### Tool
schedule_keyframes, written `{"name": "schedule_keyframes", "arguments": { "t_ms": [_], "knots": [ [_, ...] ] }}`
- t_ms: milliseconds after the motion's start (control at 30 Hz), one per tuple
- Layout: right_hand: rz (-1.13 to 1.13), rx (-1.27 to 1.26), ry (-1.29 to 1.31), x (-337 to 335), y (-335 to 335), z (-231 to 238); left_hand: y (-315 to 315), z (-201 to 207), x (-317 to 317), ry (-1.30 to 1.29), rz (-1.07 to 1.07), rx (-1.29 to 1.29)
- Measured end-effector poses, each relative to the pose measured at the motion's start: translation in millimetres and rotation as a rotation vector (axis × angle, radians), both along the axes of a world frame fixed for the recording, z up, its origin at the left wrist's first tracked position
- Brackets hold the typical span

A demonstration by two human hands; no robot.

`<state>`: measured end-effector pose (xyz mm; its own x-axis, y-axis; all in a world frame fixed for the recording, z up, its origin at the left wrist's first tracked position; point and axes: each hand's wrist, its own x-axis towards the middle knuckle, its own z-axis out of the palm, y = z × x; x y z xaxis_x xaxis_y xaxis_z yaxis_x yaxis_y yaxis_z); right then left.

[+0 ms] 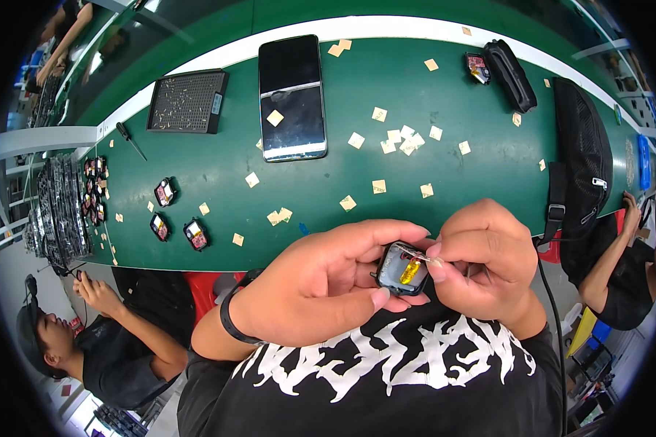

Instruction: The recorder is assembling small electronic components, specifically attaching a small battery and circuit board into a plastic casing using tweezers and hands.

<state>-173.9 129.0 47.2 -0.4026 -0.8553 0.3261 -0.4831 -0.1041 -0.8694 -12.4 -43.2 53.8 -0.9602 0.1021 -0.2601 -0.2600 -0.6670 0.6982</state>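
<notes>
The left hand [321,280] grips a small black case [403,268] with a yellow part inside, held close to the chest below the table [219,175] edge. The right hand [481,255] pinches a thin strip [418,255] at the case's top edge. On the table lie a phone [291,98], a dark tray [187,102], a screwdriver [131,140], three similar cases [176,217] and scattered tan paper squares [404,138]. A black bag [583,167] sits at the right. The fingers hide most of the strip.

Glossy black plastic casing [403,268], matt green tabletop [219,175]
</notes>
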Motion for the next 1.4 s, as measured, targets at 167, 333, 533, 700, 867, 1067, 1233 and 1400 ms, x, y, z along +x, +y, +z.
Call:
{"name": "schedule_keyframes", "arguments": {
  "t_ms": [167, 333, 533, 700, 867, 1067, 1233, 1400],
  "knots": [
    [0.008, 0.018, -0.06, 0, 2, -3, -3, 9, -6, -0.149, -0.016, -0.087],
    [0.011, 0.004, -0.043, 3, 0, -3, -1, 4, -5, -0.132, 0.021, -0.134],
    [-0.031, -0.001, -0.008, 3, 8, 4, 4, 3, -1, -0.054, 0.109, -0.162],
    [0.096, -0.082, 0.192, 8, 9, 2, 5, 0, 1, 0.076, 0.123, -0.307],
    [0.076, -0.166, 0.35, 14, 4, -5, 6, -3, 3, 0.152, 0.125, -0.392],
    [0.021, -0.04, 0.324, 14, 5, -1, 7, 6, -2, -0.036, 0.183, -0.24],
    [-0.018, 0.069, 0.26, 14, 4, 4, 7, 3, -2, -0.113, 0.21, -0.14],
    [-0.017, 0.092, 0.248, 15, 5, 2, 9, 4, -3, -0.088, 0.231, -0.204]
  ]
}}
